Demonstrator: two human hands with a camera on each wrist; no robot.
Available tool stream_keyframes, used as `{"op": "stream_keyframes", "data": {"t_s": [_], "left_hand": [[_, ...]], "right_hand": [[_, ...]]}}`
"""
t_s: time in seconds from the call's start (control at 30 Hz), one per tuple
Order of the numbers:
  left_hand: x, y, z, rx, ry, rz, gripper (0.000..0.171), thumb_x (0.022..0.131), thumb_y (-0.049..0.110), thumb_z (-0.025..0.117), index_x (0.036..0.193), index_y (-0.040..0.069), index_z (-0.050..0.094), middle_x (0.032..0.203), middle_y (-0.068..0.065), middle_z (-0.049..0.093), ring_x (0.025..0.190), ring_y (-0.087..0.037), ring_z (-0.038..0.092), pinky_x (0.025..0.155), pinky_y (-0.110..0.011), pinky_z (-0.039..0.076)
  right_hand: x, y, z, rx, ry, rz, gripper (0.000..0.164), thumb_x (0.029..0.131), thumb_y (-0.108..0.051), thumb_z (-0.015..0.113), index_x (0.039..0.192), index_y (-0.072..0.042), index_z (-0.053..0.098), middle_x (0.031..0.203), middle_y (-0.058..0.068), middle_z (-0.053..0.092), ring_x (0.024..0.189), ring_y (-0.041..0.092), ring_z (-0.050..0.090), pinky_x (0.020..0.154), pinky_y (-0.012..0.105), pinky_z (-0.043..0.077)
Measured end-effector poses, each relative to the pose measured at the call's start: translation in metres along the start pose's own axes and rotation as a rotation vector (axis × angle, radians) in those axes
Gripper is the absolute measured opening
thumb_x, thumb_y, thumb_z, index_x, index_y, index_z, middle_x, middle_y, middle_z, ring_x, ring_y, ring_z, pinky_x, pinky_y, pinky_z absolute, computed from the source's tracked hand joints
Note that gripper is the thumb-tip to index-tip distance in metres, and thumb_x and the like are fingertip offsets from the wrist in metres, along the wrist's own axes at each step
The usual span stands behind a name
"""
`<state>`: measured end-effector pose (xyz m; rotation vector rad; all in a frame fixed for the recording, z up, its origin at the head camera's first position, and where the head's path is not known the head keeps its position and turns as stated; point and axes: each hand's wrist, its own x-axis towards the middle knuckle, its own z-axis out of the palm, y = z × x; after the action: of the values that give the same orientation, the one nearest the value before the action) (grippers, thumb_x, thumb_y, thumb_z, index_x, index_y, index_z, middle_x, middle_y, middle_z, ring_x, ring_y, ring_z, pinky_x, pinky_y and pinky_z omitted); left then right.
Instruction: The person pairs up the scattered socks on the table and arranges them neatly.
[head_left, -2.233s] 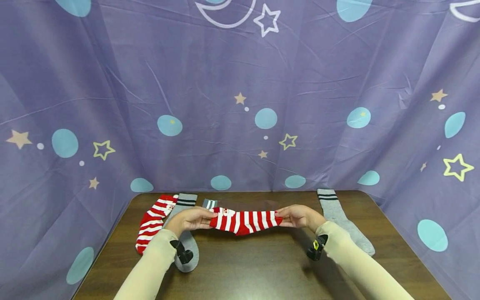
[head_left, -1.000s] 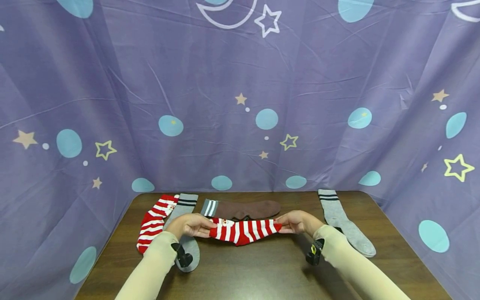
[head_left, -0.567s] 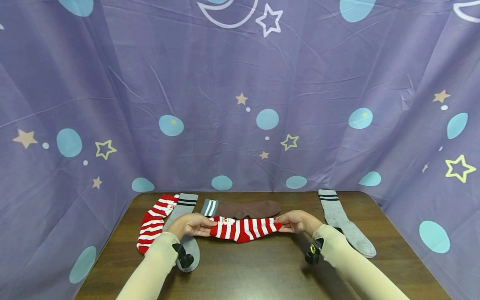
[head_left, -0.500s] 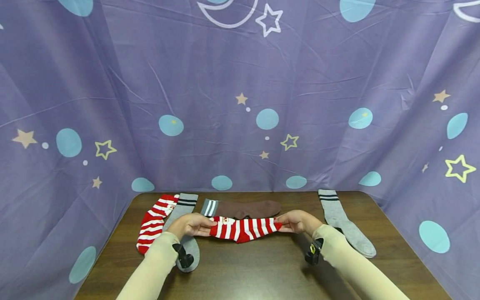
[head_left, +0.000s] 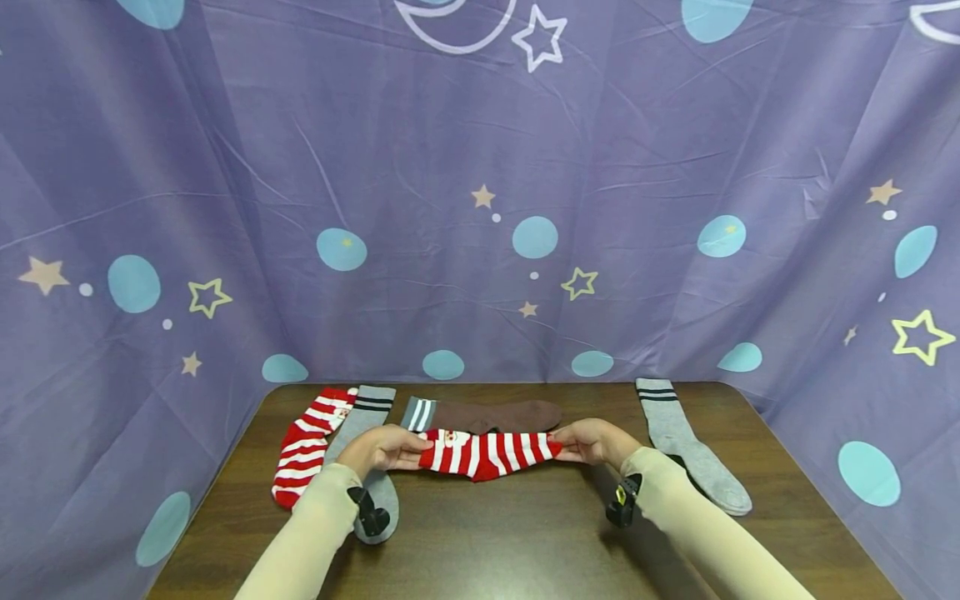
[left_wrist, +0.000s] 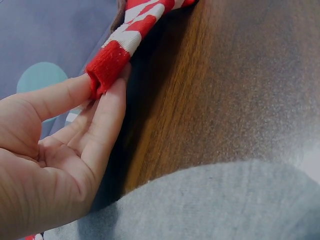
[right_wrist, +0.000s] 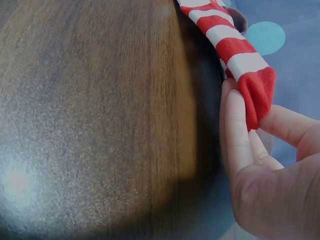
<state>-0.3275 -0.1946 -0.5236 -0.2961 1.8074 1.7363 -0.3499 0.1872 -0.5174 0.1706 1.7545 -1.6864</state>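
Observation:
A red and white striped sock [head_left: 487,455] with a Santa face near its cuff is stretched level above the table, between both hands. My left hand [head_left: 386,448] pinches its cuff end; the left wrist view shows thumb and fingers on the red cuff [left_wrist: 107,65]. At the other end my right hand [head_left: 592,442] pinches the toe, seen as the red tip [right_wrist: 258,92] in the right wrist view. Just behind lies a brown sock [head_left: 495,416] with a grey-blue cuff, partly hidden by the striped one. A grey sock [head_left: 382,500] lies partly under my left hand and wrist.
A second red striped sock [head_left: 300,458] lies at the table's left side, against the grey one. Another grey sock [head_left: 690,446] with black bands lies at the right, beside my right forearm. A purple curtain [head_left: 480,208] hangs behind the brown wooden table [head_left: 510,533].
Over about two seconds both hands lower the striped sock and bring it nearer, uncovering the brown sock; in the last half second it rises very slightly. Both hands keep their hold.

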Motion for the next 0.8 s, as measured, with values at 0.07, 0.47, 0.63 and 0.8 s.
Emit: {"op": "stream_keyframes", "data": {"t_s": [0.07, 0.47, 0.63, 0.8], "left_hand": [[0.0, 0.001, 0.001, 0.0, 0.002, -0.001, 0.007, 0.095, 0.002, 0.066, 0.097, -0.001, 0.06, 0.078, 0.0, 0.067, 0.072, -0.01, 0.066, 0.074, -0.026, 0.062], [0.005, 0.001, 0.001, -0.035, 0.031, 0.013, 0.004, 0.097, -0.001, 0.061, 0.1, 0.0, 0.059, 0.078, 0.0, 0.068, 0.072, -0.01, 0.066, 0.075, -0.027, 0.062], [0.007, 0.004, 0.003, -0.052, 0.084, 0.012, 0.01, 0.096, -0.002, 0.062, 0.105, -0.002, 0.058, 0.079, -0.001, 0.067, 0.073, -0.011, 0.066, 0.077, -0.029, 0.062], [0.009, 0.005, 0.005, -0.077, 0.121, 0.014, 0.009, 0.095, -0.004, 0.063, 0.102, -0.001, 0.058, 0.077, -0.001, 0.066, 0.071, -0.012, 0.065, 0.074, -0.027, 0.061]], "right_hand": [[0.001, 0.0, 0.0, 0.003, 0.004, -0.001, 0.012, 0.1, 0.002, 0.053, 0.105, 0.001, 0.063, 0.085, 0.002, 0.068, 0.077, 0.009, 0.067, 0.074, 0.02, 0.06], [0.01, -0.001, 0.003, 0.004, 0.047, -0.026, 0.023, 0.099, 0.003, 0.052, 0.12, 0.01, 0.058, 0.086, 0.002, 0.066, 0.077, 0.009, 0.065, 0.074, 0.02, 0.06], [0.012, -0.003, 0.004, 0.004, 0.073, -0.019, 0.028, 0.1, 0.003, 0.052, 0.126, 0.012, 0.055, 0.088, 0.003, 0.067, 0.078, 0.009, 0.066, 0.074, 0.021, 0.06], [0.015, -0.005, 0.004, 0.01, 0.089, -0.018, 0.026, 0.1, 0.003, 0.052, 0.125, 0.013, 0.055, 0.088, 0.003, 0.066, 0.077, 0.01, 0.065, 0.074, 0.021, 0.061]]}}
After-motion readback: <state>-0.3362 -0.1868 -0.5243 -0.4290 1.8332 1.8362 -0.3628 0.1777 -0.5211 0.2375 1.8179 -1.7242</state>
